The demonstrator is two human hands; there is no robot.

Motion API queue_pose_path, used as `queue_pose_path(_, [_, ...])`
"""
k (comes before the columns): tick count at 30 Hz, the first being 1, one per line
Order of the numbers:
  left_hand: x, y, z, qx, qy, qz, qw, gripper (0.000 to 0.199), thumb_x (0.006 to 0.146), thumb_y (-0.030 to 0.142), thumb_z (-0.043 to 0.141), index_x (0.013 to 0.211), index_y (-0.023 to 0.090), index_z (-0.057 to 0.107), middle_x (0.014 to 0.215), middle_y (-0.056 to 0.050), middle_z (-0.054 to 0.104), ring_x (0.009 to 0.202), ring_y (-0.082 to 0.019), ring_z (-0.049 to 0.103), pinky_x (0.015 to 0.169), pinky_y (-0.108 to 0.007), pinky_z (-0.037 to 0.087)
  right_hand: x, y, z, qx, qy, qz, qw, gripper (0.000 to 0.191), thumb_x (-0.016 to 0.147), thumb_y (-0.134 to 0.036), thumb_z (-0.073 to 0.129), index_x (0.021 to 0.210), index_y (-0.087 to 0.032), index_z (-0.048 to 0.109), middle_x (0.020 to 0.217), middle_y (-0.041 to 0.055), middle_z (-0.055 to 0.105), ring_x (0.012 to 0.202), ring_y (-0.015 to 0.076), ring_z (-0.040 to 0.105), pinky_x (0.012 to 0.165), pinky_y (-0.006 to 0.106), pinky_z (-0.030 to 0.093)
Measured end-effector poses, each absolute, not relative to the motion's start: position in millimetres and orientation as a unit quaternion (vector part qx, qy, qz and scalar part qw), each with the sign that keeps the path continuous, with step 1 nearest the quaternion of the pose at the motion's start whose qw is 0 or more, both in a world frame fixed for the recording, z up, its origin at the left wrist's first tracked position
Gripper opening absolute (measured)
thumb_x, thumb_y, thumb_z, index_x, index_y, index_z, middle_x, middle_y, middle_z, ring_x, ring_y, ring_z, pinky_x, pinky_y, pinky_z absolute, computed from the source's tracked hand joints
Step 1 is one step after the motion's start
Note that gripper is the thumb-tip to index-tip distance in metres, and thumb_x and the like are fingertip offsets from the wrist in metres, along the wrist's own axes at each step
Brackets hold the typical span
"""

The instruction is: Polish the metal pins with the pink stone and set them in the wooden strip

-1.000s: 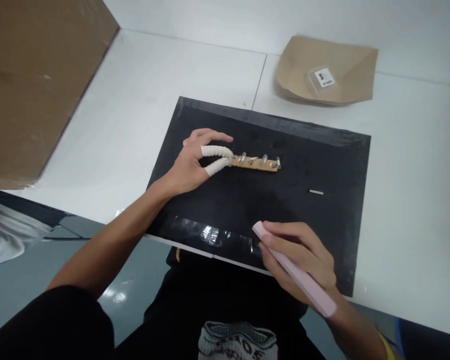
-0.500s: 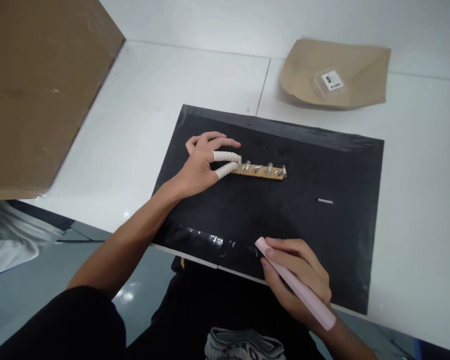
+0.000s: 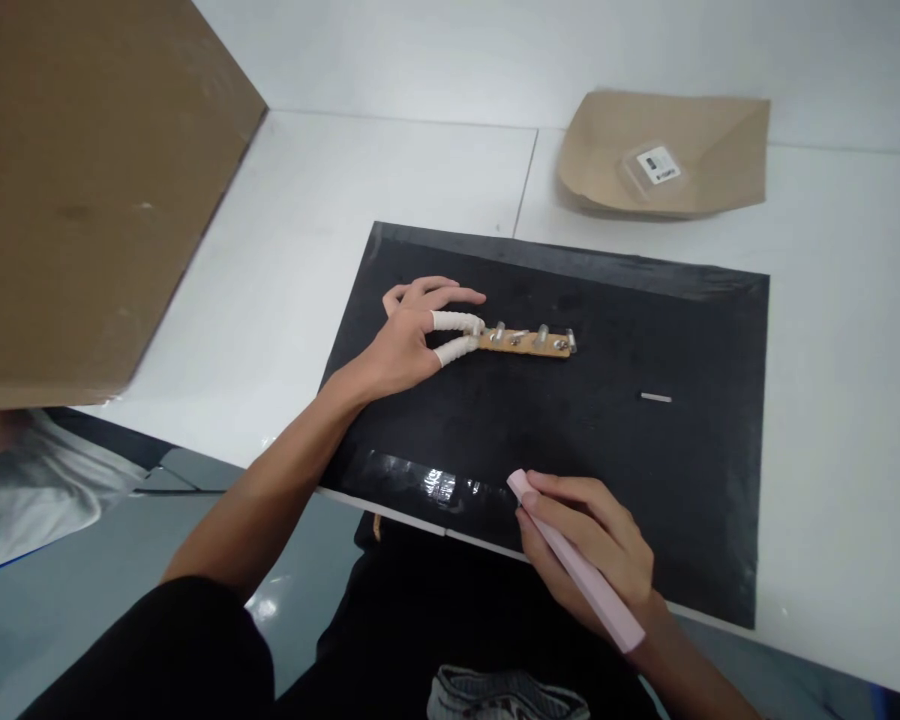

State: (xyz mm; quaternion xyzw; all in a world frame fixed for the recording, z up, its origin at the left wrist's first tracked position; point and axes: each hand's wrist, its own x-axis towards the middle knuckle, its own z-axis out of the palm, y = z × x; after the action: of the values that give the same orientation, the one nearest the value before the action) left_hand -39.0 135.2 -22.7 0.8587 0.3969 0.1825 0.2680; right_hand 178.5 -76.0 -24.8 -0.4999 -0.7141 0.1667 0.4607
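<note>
A narrow tan strip (image 3: 525, 343) bearing several small clear cylinders and metal bits lies on the black mat (image 3: 570, 420). At its left end, my left hand (image 3: 412, 345) pinches a small clear piece between thumb and index finger, both wrapped in white covers; the other fingers are spread over the mat. My right hand (image 3: 592, 550) is wrapped round a pale pink stick (image 3: 589, 585) near the mat's front edge. To the right on the mat lies a small thin light-coloured rod (image 3: 655, 397).
Behind the mat, a brown paper tray (image 3: 720, 150) holds a clear plastic case (image 3: 654, 170) with a white label. A large cardboard box (image 3: 97, 200) stands at the left. Beneath it a person's pale sleeve (image 3: 45, 485) shows.
The camera view has shifted slightly. Both hands keep nearly the same places over the mat, and the pink stick's rear end has swung a little to the left.
</note>
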Motion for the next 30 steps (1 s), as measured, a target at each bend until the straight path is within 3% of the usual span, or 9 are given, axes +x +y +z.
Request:
queue_pose_path(5, [-48,133,-14,0.864,0.398,0.17,0.256,0.042,0.094,0.033,0.079,0.135,0.03,0.069,0.159,-0.009,0.062,0.153,-0.036,0.045,0.121,-0.062,0.026,179,-83,-29,-0.476,-0.748,0.101,0.451,0.027,0.087,0.003,0.077,0.11,-0.01,0.076,0.108,0.0131,0.076,0.087,0.0143,0.078,0.073,0.022,0.067])
queue_pose_path(15, [-39,135,14,0.906,0.367,0.12,0.173,0.061,0.082,0.046,0.092,0.135,0.028,0.07,0.165,-0.013,0.054,0.157,-0.044,0.035,0.121,-0.066,0.021,179,-94,-34,-0.532,-0.706,0.121,0.451,0.028,0.093,-0.002,0.075,0.117,-0.015,0.075,0.115,0.0107,0.074,0.095,0.014,0.078,0.085,0.024,0.068])
queue_pose_path(22, [-18,151,6,0.921,0.336,0.097,0.173,0.034,0.084,0.041,0.089,0.114,0.027,0.079,0.156,-0.01,0.063,0.154,-0.042,0.041,0.121,-0.066,0.017,177,-92,-38,-0.519,-0.705,0.142,0.462,0.027,0.093,-0.002,0.075,0.116,-0.015,0.075,0.113,0.0099,0.075,0.092,0.0135,0.078,0.083,0.023,0.068])
queue_pose_path(30, [-12,155,-1,0.916,0.337,0.11,0.186,0.014,0.084,0.035,0.085,0.092,0.026,0.079,0.142,-0.006,0.073,0.148,-0.038,0.048,0.119,-0.065,0.017,177,-92,-38,-0.506,-0.713,0.149,0.461,0.028,0.092,-0.002,0.075,0.117,-0.014,0.075,0.113,0.0108,0.075,0.089,0.014,0.077,0.077,0.024,0.067])
